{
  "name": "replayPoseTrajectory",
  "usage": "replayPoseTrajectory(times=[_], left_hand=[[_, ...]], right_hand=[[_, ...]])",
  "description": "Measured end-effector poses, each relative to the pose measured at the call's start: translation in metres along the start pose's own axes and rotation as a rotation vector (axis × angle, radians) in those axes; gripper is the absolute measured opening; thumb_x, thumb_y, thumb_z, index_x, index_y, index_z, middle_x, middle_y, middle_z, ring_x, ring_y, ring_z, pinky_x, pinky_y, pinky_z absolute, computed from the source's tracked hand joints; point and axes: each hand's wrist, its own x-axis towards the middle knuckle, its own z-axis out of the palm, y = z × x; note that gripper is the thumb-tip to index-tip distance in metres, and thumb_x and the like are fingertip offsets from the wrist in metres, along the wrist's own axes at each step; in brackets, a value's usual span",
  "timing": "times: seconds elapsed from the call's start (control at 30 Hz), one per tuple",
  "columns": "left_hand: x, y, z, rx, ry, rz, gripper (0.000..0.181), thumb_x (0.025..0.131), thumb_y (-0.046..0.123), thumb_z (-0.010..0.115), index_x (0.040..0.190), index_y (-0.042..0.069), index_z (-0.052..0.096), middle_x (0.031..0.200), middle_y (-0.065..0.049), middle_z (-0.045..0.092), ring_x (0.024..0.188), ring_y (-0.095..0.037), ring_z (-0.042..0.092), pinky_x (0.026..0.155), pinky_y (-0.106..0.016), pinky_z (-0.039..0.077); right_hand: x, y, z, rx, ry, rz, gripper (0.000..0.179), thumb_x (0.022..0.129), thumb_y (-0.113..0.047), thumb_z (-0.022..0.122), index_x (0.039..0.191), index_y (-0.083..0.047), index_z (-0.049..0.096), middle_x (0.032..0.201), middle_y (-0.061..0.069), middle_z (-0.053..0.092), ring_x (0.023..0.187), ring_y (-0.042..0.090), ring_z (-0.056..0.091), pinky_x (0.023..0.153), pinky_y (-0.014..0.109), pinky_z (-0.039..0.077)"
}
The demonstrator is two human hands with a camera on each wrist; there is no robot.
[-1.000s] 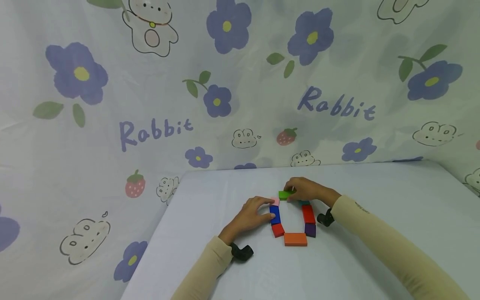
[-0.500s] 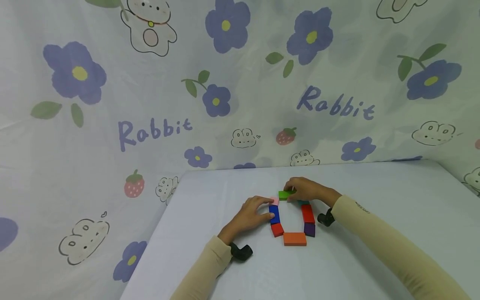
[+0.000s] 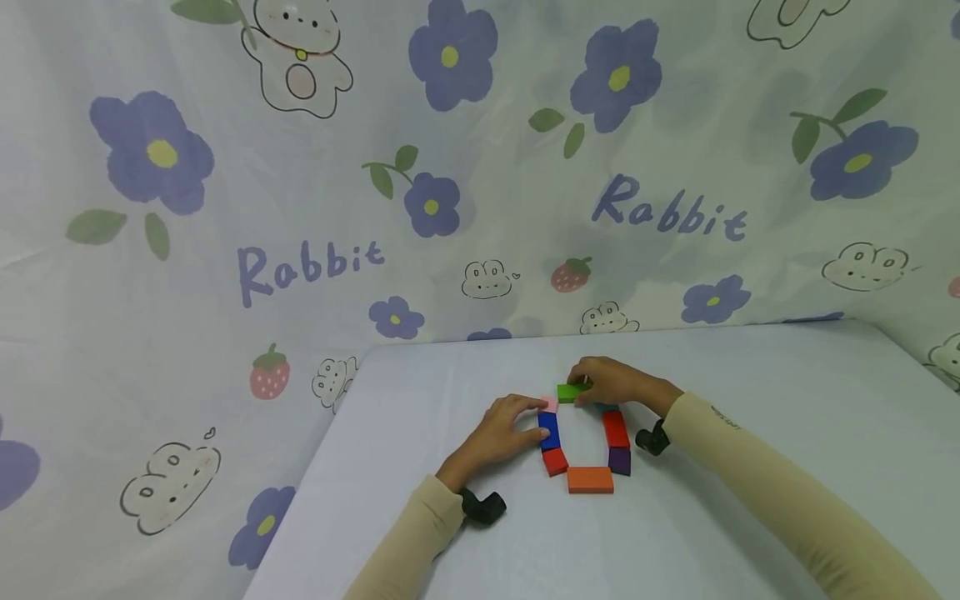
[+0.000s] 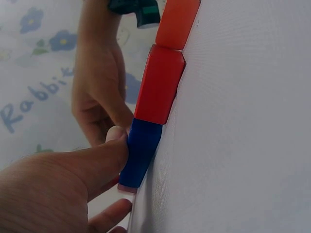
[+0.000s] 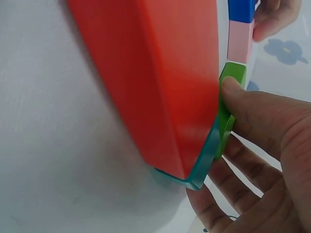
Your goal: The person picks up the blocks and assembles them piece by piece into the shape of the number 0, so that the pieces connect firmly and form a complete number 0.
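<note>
Coloured blocks lie in a ring on the white table. In the head view my right hand (image 3: 607, 381) pinches the green block (image 3: 566, 392) at the far end, thumb on the near side and fingers behind; the right wrist view shows the thumb against this green block (image 5: 226, 116). It sits beside the teal block (image 5: 201, 162). My left hand (image 3: 498, 429) rests along the left side, its thumb touching the blue block (image 4: 142, 150) and its index fingertip at the pink block (image 3: 551, 404). The left fingers look relaxed, reaching along these blocks.
The ring continues with a small red block (image 3: 555, 462), an orange block (image 3: 590, 480) at the near end, a purple block (image 3: 620, 461) and a longer red block (image 3: 616, 429). A patterned cloth (image 3: 480, 167) hangs behind the table (image 3: 750, 500). Black devices (image 3: 486, 507) sit at both wrists.
</note>
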Motion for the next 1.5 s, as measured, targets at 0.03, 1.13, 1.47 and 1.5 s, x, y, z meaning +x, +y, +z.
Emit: replayPoseTrajectory(times=[0.03, 1.13, 1.47, 1.5], left_hand=[[0.000, 0.000, 0.000, -0.001, 0.000, -0.001, 0.051, 0.084, 0.055, 0.058, 0.131, 0.039, 0.048, 0.138, 0.005, 0.046, 0.130, -0.021, 0.036, 0.103, -0.051, 0.035], [0.004, 0.002, 0.004, 0.012, -0.013, 0.007, 0.054, 0.084, 0.055, 0.058, 0.134, 0.040, 0.044, 0.138, 0.009, 0.046, 0.130, -0.018, 0.036, 0.104, -0.049, 0.035], [0.006, -0.005, -0.008, -0.126, -0.006, -0.030, 0.065, 0.087, 0.058, 0.052, 0.142, 0.032, 0.032, 0.134, 0.006, 0.051, 0.131, -0.021, 0.039, 0.106, -0.051, 0.032], [0.007, -0.007, -0.012, -0.161, -0.016, -0.041, 0.064, 0.088, 0.058, 0.050, 0.142, 0.031, 0.031, 0.134, 0.005, 0.050, 0.130, -0.022, 0.040, 0.106, -0.051, 0.032]], right_hand=[[0.000, 0.000, 0.000, -0.001, 0.001, -0.001, 0.032, 0.079, -0.023, 0.074, 0.109, -0.014, 0.067, 0.100, -0.002, 0.062, 0.092, 0.013, 0.058, 0.090, 0.036, 0.050], [-0.021, 0.017, -0.005, 0.098, 0.178, -0.006, 0.037, 0.086, -0.032, 0.065, 0.116, -0.011, 0.063, 0.109, 0.005, 0.064, 0.100, 0.020, 0.058, 0.086, 0.040, 0.051], [-0.068, 0.037, -0.015, 0.142, 0.374, 0.013, 0.035, 0.091, -0.033, 0.059, 0.118, -0.011, 0.061, 0.106, 0.001, 0.063, 0.098, 0.019, 0.059, 0.084, 0.042, 0.051], [-0.073, 0.040, -0.016, 0.143, 0.382, 0.023, 0.035, 0.091, -0.033, 0.058, 0.118, -0.011, 0.061, 0.106, 0.001, 0.063, 0.099, 0.019, 0.059, 0.085, 0.043, 0.051]])
